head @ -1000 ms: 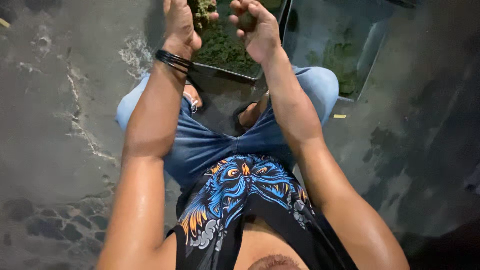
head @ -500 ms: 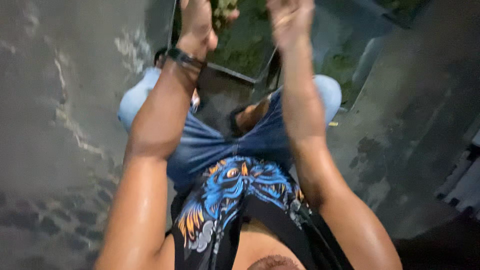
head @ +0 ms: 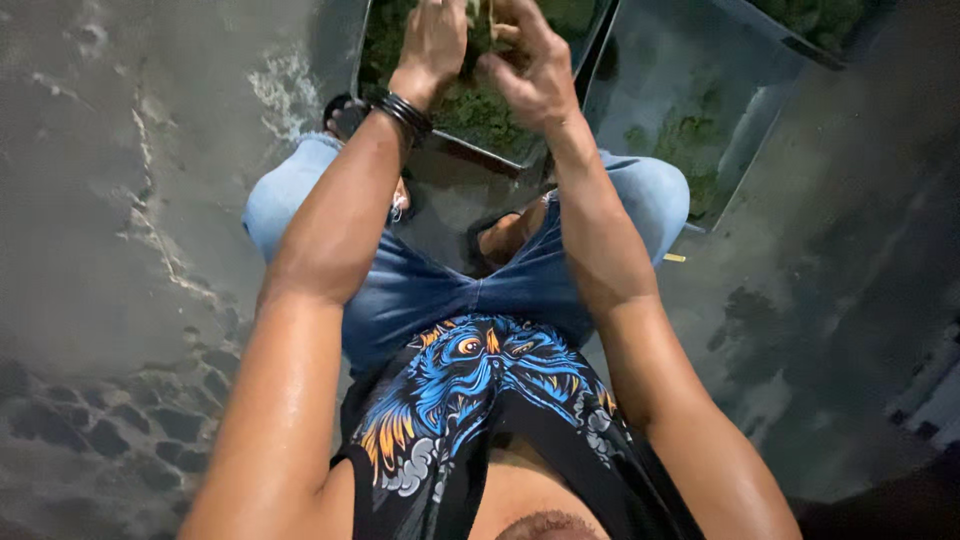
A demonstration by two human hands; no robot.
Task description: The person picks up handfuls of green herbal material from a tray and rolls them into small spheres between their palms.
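Observation:
I squat over a dark tray filled with green moss-like plant matter. Both hands reach forward over it at the top of the head view. My left hand, with black bands at the wrist, and my right hand meet around a small pale clump held between the fingers. The fingertips run partly out of the picture, so the grip is only partly seen.
A second dark tray with a little green matter lies to the right, and a third shows at the top right corner. Wet cracked concrete floor surrounds me. My knees in blue jeans frame the near tray.
The view has tipped down and shifted, bringing both hands lower in the picture. The hands have drawn closer together over the green matter.

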